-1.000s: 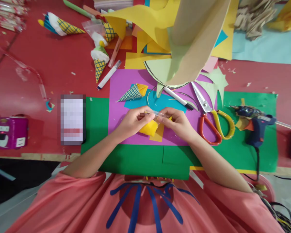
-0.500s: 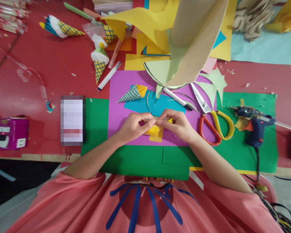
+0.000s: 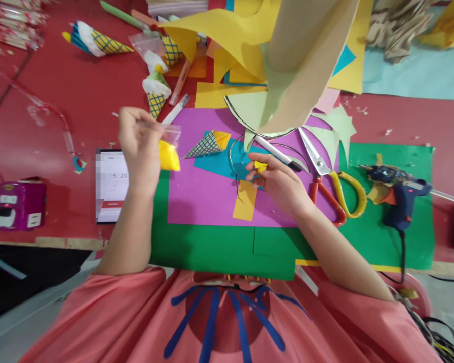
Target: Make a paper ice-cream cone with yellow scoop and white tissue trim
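My left hand [image 3: 138, 151] is raised at the left of the purple sheet [image 3: 200, 201], its fingers pinched on a small clear zip bag [image 3: 169, 154] with yellow clay-like stuff inside. Over the blue paper [image 3: 219, 164] my right hand [image 3: 276, 181] is turned partly up, and a small yellow lump [image 3: 260, 167] rests at its curled fingers. Just beyond lies a paper cone [image 3: 208, 144] with a blue grid and a yellow top. A yellow-orange paper strip [image 3: 244, 200] lies between the hands.
Scissors [image 3: 321, 171], a black-tipped marker [image 3: 278, 152] and a glue gun [image 3: 399, 196] lie to the right. A large curled cardboard piece [image 3: 302, 75] stands ahead. Finished-looking cones [image 3: 98, 41] and a phone [image 3: 111, 186] are at the left.
My hands have parted. The left has moved up and left with the zip bag. The right has shifted slightly away from me, holding the yellow lump.
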Motion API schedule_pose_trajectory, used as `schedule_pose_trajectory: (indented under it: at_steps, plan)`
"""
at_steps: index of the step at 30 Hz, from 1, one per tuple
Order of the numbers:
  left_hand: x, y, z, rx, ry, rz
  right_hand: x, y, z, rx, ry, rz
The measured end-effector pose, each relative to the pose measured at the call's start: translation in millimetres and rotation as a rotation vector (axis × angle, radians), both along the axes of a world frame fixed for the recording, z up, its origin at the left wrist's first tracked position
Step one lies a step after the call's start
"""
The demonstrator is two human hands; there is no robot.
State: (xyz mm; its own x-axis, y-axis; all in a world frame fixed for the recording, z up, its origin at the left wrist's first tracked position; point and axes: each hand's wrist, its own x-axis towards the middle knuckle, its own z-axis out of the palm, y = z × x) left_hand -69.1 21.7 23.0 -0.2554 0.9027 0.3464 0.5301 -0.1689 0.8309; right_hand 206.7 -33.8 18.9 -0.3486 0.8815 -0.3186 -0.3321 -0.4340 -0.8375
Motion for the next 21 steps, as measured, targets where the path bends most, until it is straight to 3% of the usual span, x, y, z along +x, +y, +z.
schedule_pose_trajectory:
  at_steps: [2, 4, 6, 8, 10, 12, 14, 15, 19, 21]
  plan:
    - [-11.9, 4.8, 4.5, -0.063, 0.094, 0.032, -0.3, 0.1, -0.2, 0.004, 0.031, 0.016]
    - [-17.2, 4.6, 8.8, -0.269, 0.383, 0.118, -0.3, -0.1, -0.7, 0.017, 0.058, 0.023]
    - [-18.5, 3.4, 9.8, -0.374, 0.592, 0.164, 0.0, -0.4, -1.5, 0.024, 0.073, 0.021]
    - [-17.3, 3.1, 7.3, -0.288, 0.686, 0.181, 0.2, -0.2, -2.1, 0.024, 0.076, 0.011]
    - [-12.4, 1.6, 3.4, -0.059, 0.675, 0.139, 0.1, 0.4, -2.3, 0.022, 0.076, 0.004]
    - [-0.8, -4.2, 0.7, 0.202, 0.581, 0.007, -0.3, 0.9, -2.3, 0.02, 0.081, 0.002]
    - [18.5, -15.7, 0.2, 0.316, 0.461, -0.17, -1.0, 1.0, -2.6, 0.016, 0.084, 0.007]
    - [30.1, -23.0, 0.5, 0.281, 0.435, -0.307, -1.4, 0.7, -3.0, 0.016, 0.085, 0.007]
    - [74.5, -48.8, -0.1, 0.176, 0.396, -0.659, -4.1, -3.2, -5.8, 0.076, 0.045, -0.035]
    - [87.9, -54.3, -4.1, 0.178, 0.353, -0.74, -6.2, -6.3, -7.7, 0.115, 0.006, -0.047]
